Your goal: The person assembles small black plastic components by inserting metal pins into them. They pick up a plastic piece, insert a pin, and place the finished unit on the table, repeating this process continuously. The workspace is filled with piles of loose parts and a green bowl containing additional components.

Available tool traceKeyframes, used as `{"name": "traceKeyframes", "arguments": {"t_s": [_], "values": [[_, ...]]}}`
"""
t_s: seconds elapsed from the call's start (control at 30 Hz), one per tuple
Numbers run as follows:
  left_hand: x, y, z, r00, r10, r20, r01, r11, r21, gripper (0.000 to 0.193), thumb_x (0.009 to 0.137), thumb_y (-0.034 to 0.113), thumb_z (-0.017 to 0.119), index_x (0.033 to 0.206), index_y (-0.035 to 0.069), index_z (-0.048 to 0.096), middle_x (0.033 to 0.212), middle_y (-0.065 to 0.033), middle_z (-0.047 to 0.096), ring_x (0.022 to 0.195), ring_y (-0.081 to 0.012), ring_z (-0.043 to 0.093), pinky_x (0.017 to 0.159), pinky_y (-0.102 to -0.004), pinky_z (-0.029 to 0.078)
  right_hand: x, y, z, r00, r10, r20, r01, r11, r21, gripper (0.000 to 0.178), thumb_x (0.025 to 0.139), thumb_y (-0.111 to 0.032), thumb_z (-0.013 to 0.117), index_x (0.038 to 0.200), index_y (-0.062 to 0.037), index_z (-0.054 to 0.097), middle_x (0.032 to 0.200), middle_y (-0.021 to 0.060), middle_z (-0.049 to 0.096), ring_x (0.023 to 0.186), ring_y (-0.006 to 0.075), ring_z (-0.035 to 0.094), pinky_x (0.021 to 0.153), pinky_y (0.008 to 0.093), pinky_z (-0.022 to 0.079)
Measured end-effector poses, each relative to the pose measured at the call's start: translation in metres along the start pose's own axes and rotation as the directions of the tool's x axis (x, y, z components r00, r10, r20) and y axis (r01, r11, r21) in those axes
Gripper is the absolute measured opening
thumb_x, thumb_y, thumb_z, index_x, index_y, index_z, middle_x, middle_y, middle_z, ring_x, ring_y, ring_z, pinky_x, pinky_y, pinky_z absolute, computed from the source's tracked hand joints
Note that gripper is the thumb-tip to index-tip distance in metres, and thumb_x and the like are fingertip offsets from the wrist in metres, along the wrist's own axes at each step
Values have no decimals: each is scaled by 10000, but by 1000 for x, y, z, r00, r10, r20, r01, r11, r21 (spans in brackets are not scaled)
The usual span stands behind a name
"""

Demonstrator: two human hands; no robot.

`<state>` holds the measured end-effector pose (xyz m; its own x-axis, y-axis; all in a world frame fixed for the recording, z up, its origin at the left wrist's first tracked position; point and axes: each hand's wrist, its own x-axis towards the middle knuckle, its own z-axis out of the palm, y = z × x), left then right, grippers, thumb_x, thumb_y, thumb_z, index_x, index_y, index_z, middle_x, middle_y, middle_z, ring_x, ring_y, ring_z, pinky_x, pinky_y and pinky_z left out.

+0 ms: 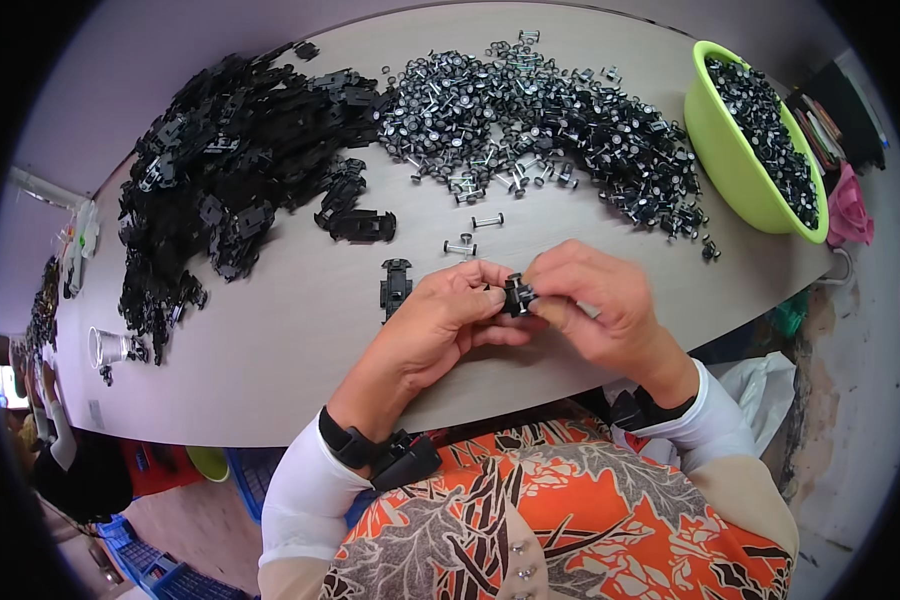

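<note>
Between my hands, just above the table, is a small black toy car chassis [517, 294] with dark wheels showing at its end. My left hand [448, 318] is closed around one end of it, thumb on top. The fingertips of my right hand [602, 302] pinch its other end; whether they also grip a separate wheel axle is hidden. Left of my left hand lies another black chassis [396, 284]. Beyond my fingers rest two loose wheel axles, one farther off [488, 221] and a nearer axle [460, 247].
A heap of black chassis [260, 140] covers the far left of the table [270, 380]. Piled wheel axles [450, 100] spread across the back. At the right stands a green basin [718, 150] full of wheel parts. A clear cup [110, 346] lies at the left edge.
</note>
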<state>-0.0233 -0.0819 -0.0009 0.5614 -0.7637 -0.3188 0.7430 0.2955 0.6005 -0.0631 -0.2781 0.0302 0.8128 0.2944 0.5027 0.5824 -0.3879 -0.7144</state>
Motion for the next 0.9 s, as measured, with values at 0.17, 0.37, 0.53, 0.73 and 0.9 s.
{"name": "traceKeyframes", "arguments": {"t_s": [0.17,0.37,0.53,0.73,0.9], "values": [[-1,3,-3,999,-26,-30,22,992,-124,236,937,122,558,1087,-61,568,1002,-169,652,925,-269,682,813,-365,590,-5,4,7,999,-29,23,32,990,-139,118,747,63,662,831,-6,615,830,96,584,648,229,597,562,310,479],[-2,-2,1,999,22,-47,-27,993,-112,189,941,157,573,992,-25,584,944,-137,657,873,-276,692,788,-356,596,-7,1,9,999,2,-36,-7,992,-130,120,737,60,653,823,-8,604,835,97,562,642,233,581,545,318,471],[-2,-2,5,998,28,-59,-31,999,-39,153,930,161,599,886,17,572,873,-81,632,859,-247,688,768,-341,598,-6,0,6,999,-26,46,35,978,-205,109,732,55,632,792,-8,566,823,105,514,616,266,560,529,353,459],[-6,-7,3,984,141,-110,-121,978,171,155,919,167,622,852,38,565,832,-30,604,779,-162,646,725,-320,594,-4,-1,15,994,-66,89,82,978,-194,143,711,66,619,781,-21,530,789,106,459,580,282,521,513,381,439],[-26,-5,5,981,164,-103,-142,971,191,180,893,144,663,839,23,542,795,-54,620,731,-156,660,668,-278,575,-9,-10,24,994,-68,87,72,996,-51,182,725,37,656,840,-27,530,800,113,489,630,285,548,533,376,449]]}}
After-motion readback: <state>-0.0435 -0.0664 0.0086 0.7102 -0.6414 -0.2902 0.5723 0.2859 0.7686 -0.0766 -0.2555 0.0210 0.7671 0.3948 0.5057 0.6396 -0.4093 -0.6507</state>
